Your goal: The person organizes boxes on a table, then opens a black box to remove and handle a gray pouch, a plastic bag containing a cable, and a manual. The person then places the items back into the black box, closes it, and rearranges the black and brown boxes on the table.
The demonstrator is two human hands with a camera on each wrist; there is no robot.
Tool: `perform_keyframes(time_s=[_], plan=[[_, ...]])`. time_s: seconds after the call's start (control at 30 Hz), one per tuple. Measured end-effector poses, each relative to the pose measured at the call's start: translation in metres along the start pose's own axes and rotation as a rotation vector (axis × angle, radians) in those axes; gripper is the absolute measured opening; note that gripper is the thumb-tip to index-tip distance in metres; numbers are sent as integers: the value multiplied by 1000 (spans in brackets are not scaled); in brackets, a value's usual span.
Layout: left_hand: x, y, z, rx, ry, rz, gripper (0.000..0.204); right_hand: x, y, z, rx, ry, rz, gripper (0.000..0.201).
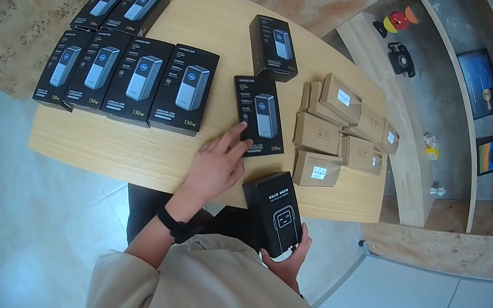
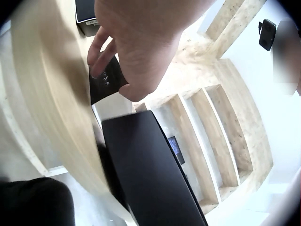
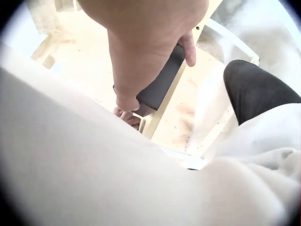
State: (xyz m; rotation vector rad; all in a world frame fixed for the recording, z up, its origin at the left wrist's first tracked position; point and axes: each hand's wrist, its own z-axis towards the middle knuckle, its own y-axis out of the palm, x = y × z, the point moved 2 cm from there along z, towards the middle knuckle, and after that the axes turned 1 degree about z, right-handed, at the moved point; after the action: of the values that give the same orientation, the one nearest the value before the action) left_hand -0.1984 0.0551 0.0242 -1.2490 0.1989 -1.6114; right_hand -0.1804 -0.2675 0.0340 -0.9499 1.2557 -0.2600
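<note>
My left hand [image 1: 216,167] reaches over the table, its extended fingertips touching the left side of a flat-lying black box [image 1: 265,108] with a power bank picture; the left wrist view shows this hand [image 2: 141,52] on the dark box [image 2: 106,82]. Off the table's near edge, my right hand [image 1: 290,260] grips the lower end of another black box [image 1: 272,205], which bears a smiling-face drawing. Its thumb and fingers lie on opposite sides. In the right wrist view the right hand [image 3: 146,52] partly covers that held box [image 3: 162,84].
Several black boxes [image 1: 144,79] stand in rows at the table's left, and one more black box [image 1: 274,47] is beyond the touched one. Brown cartons [image 1: 318,131] are piled at the right of the wooden table [image 1: 107,149]. A shelf unit [image 1: 414,190] stands further right.
</note>
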Motion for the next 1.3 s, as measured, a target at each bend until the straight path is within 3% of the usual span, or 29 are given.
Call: perform_keyframes(time_s=[0.33,0.5,0.6,0.7,0.8,0.97,1.03,1.13,1.3], plan=[[-14,11,38,-27,-68,22,42,5,6,4,9,-28,66,125],[-18,11,52,-92,-217,19,56,1,8,16,-2,-43,77,125],[-8,8,55,-129,-210,-36,63,-8,12,27,-22,-30,81,125],[-7,14,42,-7,-154,-249,62,-24,17,41,-42,-37,-25,126],[6,1,18,-19,-190,-401,58,-49,24,51,-52,-23,-147,128],[26,-11,-33,-2,-245,-377,59,-72,46,66,-44,-45,-233,130],[29,-13,-43,-6,-269,-385,60,-76,54,72,-43,-31,21,120],[29,-15,-49,-34,-300,-443,66,-75,66,78,-100,-18,156,108],[17,-15,-43,-59,-306,-436,71,-80,71,92,-122,-102,141,91]])
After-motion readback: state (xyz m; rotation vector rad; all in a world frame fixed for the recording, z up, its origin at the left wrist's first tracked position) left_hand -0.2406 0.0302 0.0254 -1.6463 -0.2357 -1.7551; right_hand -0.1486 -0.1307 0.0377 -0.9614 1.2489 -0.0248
